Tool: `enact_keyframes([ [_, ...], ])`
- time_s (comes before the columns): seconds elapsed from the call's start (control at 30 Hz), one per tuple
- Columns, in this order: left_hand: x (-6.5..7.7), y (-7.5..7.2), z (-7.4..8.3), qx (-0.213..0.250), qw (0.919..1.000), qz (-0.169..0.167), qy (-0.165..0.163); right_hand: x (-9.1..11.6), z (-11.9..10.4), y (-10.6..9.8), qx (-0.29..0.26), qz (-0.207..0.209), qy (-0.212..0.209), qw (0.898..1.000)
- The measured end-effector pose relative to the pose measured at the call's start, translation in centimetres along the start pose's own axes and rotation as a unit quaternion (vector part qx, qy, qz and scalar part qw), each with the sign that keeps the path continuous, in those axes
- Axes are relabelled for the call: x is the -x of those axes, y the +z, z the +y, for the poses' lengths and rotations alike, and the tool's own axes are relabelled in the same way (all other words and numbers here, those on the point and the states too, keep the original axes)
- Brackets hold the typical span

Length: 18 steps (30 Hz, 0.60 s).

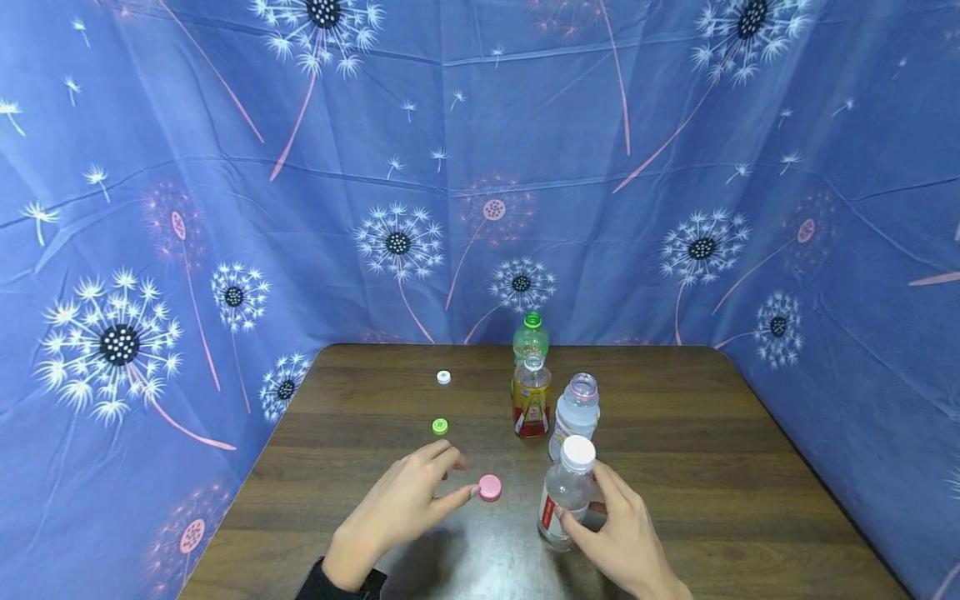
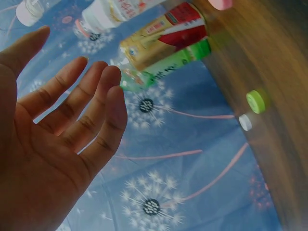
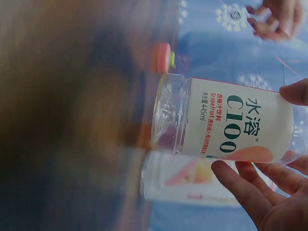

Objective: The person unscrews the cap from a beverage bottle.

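My right hand holds a clear drink bottle with a white screw cap on its top. In the right wrist view, the thumb and fingers lie on opposite sides of the bottle's cream label, marked C100. My left hand hovers over the table with relaxed fingers and holds nothing. Its thumb tip is close beside a pink bottle cap; whether they touch, I cannot tell. Just behind the held bottle stands an uncapped whitish bottle.
Farther back stand an uncapped bottle of reddish drink and an uncapped green bottle. A green cap and a white cap lie left of them on the wooden table. Blue dandelion-patterned cloth hangs around the table.
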<state>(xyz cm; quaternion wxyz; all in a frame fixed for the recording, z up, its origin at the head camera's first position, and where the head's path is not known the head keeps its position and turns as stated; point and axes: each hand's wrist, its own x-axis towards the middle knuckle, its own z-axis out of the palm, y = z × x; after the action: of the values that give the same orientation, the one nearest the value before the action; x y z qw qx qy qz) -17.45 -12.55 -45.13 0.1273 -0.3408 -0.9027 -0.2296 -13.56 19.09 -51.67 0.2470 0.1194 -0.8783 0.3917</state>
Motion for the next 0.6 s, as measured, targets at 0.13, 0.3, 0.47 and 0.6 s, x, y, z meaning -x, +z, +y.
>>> enact_keyframes([
  [0.13,0.6,0.1,-0.9,-0.005,0.9995,0.005,-0.030,-0.5,0.8,-1.6,0.020,0.025,0.010,0.999],
  [0.3,1.6,0.3,-2.0,-0.017,0.9976,0.014,-0.065,-1.3,2.0,-3.8,0.061,0.062,0.033,0.996],
  [0.47,2.6,0.4,-2.6,-0.019,0.9950,0.018,-0.096,-2.4,3.4,-5.9,0.088,0.099,0.049,0.990],
  [0.6,3.3,0.6,-3.1,-0.015,0.9927,0.018,-0.118,-3.5,4.3,-7.3,0.091,0.104,0.050,0.989],
])
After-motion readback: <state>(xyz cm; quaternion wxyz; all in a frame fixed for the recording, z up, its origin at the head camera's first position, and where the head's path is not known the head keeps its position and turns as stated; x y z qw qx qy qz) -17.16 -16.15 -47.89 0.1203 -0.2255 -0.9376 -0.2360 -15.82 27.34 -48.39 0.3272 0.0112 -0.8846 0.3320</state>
